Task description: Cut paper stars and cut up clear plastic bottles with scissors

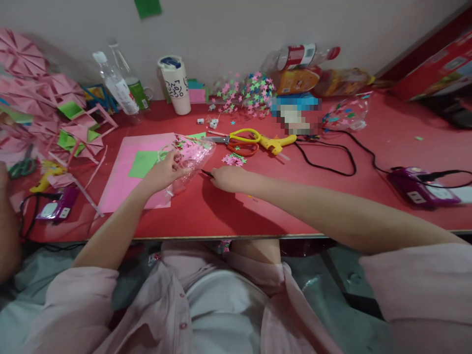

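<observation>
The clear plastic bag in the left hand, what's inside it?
Inside the clear plastic bag are tiny star-shaped pieces, mostly pink with some green. The left hand covers part of the bag, so anything behind it can't be seen.

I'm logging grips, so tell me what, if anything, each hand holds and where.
Left hand: the clear bag of stars, by its left side. Right hand: a slim dark tool, gripped behind its protruding end.

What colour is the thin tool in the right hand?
The thin tool looks nearly black, seen best in the head view.
</observation>
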Tool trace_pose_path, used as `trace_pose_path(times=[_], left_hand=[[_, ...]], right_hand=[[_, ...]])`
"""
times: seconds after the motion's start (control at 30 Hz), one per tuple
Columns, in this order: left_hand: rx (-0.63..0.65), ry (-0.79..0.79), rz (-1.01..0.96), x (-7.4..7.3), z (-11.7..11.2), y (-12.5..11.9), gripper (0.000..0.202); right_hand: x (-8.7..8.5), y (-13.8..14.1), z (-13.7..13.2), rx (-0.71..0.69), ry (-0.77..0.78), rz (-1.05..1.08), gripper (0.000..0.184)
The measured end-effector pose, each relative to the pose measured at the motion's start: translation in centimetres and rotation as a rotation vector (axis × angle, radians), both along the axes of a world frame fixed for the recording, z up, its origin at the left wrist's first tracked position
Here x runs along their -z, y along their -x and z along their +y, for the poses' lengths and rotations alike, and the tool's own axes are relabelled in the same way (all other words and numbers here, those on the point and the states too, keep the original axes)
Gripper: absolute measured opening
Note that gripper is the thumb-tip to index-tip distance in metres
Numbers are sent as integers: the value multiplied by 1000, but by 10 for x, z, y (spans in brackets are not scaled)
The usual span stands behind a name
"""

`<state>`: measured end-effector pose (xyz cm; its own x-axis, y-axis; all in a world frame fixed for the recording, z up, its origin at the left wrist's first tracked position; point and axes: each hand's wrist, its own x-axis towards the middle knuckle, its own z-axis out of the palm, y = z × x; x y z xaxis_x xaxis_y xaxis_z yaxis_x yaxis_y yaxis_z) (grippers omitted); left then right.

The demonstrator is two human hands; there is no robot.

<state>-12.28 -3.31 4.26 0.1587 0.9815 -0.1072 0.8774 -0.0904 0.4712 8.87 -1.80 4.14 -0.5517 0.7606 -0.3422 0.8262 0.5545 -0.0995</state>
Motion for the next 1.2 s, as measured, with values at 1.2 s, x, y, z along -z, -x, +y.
trace_pose_path(times=[1.2], left_hand=[[102,-144,21,11,-29,-33,70]], right_hand=[[-29,-24,-16,11,-107,150,39]])
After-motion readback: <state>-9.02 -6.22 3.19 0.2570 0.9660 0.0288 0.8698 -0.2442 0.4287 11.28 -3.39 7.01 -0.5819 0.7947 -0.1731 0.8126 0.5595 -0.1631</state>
